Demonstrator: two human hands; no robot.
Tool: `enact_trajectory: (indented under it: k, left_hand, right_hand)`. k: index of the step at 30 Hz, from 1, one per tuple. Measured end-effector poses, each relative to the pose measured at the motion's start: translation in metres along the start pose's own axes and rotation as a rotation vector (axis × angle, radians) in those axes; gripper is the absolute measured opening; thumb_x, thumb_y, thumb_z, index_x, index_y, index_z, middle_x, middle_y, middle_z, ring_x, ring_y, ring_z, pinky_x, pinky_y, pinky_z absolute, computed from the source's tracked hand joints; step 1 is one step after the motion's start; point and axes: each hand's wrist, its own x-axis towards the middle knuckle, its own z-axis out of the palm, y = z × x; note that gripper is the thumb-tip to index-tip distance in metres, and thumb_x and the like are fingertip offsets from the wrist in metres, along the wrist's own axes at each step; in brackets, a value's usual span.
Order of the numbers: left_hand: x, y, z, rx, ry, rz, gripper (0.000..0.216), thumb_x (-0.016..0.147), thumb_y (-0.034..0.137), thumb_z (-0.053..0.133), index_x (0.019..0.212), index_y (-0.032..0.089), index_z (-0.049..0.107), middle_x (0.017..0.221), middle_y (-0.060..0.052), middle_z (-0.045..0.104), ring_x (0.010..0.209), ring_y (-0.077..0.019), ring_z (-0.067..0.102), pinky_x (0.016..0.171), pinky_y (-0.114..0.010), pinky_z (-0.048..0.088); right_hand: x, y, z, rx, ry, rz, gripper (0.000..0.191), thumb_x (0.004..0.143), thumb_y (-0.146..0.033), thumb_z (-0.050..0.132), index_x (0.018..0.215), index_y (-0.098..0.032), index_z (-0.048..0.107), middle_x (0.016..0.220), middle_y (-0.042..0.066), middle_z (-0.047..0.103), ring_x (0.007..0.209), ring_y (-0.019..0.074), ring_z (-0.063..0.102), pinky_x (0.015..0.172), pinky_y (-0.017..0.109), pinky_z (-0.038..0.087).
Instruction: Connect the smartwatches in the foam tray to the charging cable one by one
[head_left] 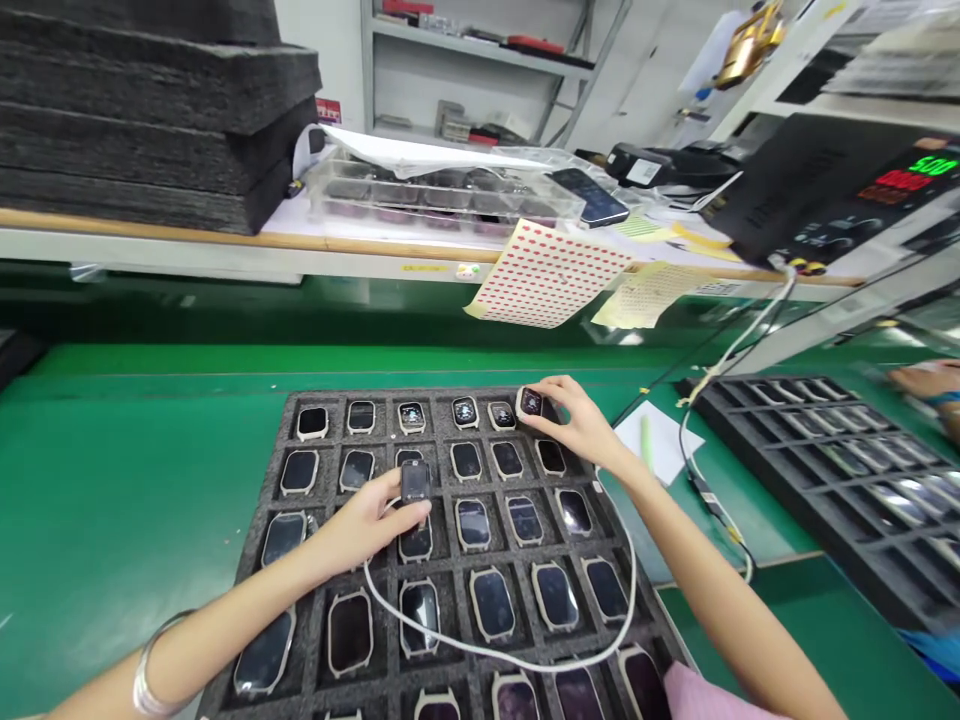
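A dark grey foam tray [442, 460] with rows of strapless smartwatches lies in front of me. At its far right corner my right hand [570, 425] grips a smartwatch [529, 403] with a lit screen, by its edge, between thumb and fingers. Over the middle of the tray, my left hand [386, 510] pinches a small dark square block [415, 481]. A white cable [517, 660] comes out from beneath that hand and loops across the tray toward the right. Several watches in the far row, such as this smartwatch [465, 411], show lit faces; most others are dark.
Another foam tray of watches [832, 470] stands to the right, beside another person's hand [930, 385]. A white paper with a green pen [646, 440] lies between. The shelf ahead carries foam stacks [150, 120], a phone [589, 195] and a power supply [840, 190].
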Motion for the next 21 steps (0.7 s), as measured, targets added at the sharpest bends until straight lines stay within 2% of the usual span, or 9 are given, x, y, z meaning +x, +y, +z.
enact_trajectory:
  k: [3, 5, 7, 11, 14, 17, 21]
  left_hand:
    - [0.000, 0.005, 0.000, 0.078, -0.002, -0.089, 0.035, 0.083, 0.048, 0.060, 0.086, 0.013, 0.058, 0.081, -0.005, 0.064, 0.049, -0.0080, 0.049, 0.041, -0.018, 0.038]
    - [-0.001, 0.007, -0.001, 0.088, -0.031, -0.103, 0.037, 0.082, 0.049, 0.060, 0.088, 0.012, 0.059, 0.084, -0.007, 0.064, 0.049, -0.0087, 0.049, 0.035, -0.017, 0.033]
    - [-0.001, 0.008, -0.002, 0.059, -0.040, -0.087, 0.039, 0.080, 0.049, 0.062, 0.091, 0.012, 0.060, 0.088, -0.010, 0.065, 0.063, -0.0140, 0.057, 0.038, -0.017, 0.039]
    - [-0.002, 0.009, -0.002, -0.014, -0.067, -0.097, 0.039, 0.078, 0.045, 0.067, 0.093, 0.010, 0.061, 0.092, -0.013, 0.064, 0.077, -0.0196, 0.060, 0.044, -0.020, 0.046]
    - [-0.003, 0.010, -0.003, -0.122, -0.089, -0.125, 0.037, 0.078, 0.037, 0.068, 0.103, 0.011, 0.059, 0.106, -0.015, 0.062, 0.084, -0.0199, 0.060, 0.050, -0.021, 0.049]
    - [-0.004, 0.012, -0.005, -0.246, -0.106, -0.148, 0.041, 0.078, 0.028, 0.069, 0.112, 0.012, 0.054, 0.115, -0.016, 0.060, 0.093, -0.0207, 0.061, 0.063, -0.024, 0.052]
    - [-0.005, 0.012, -0.007, -0.315, -0.109, -0.155, 0.041, 0.078, 0.025, 0.070, 0.113, 0.012, 0.055, 0.119, -0.018, 0.058, 0.099, -0.0226, 0.060, 0.075, -0.028, 0.051]
  right_hand:
    - [-0.005, 0.029, 0.000, -0.051, -0.068, -0.002, 0.035, 0.090, -0.037, 0.055, 0.115, -0.014, 0.057, 0.107, 0.014, 0.060, 0.099, 0.0302, 0.056, 0.088, 0.050, 0.046]
    - [-0.009, 0.033, -0.002, -0.083, -0.108, -0.008, 0.036, 0.091, -0.031, 0.052, 0.123, -0.014, 0.053, 0.116, 0.015, 0.058, 0.106, 0.0304, 0.053, 0.092, 0.051, 0.044]
    - [-0.016, 0.029, -0.009, -0.118, -0.147, -0.012, 0.036, 0.090, -0.025, 0.048, 0.124, -0.014, 0.053, 0.121, 0.016, 0.055, 0.111, 0.0313, 0.050, 0.094, 0.053, 0.041]
    - [-0.029, 0.015, -0.028, -0.156, -0.294, -0.034, 0.026, 0.085, -0.025, 0.057, 0.107, -0.015, 0.064, 0.107, 0.013, 0.060, 0.101, 0.0310, 0.056, 0.087, 0.049, 0.048]
    - [-0.035, 0.008, -0.032, -0.179, -0.365, -0.046, 0.037, 0.080, -0.032, 0.066, 0.113, -0.016, 0.061, 0.107, 0.012, 0.061, 0.100, 0.0319, 0.057, 0.085, 0.047, 0.050]
    - [-0.038, 0.005, -0.028, -0.214, -0.362, -0.052, 0.040, 0.079, -0.036, 0.069, 0.112, -0.016, 0.060, 0.116, 0.014, 0.058, 0.104, 0.0338, 0.055, 0.087, 0.049, 0.048]
    - [-0.045, 0.003, -0.022, -0.261, -0.308, -0.034, 0.027, 0.086, -0.040, 0.060, 0.099, -0.016, 0.059, 0.116, 0.018, 0.056, 0.105, 0.0354, 0.053, 0.086, 0.052, 0.047]
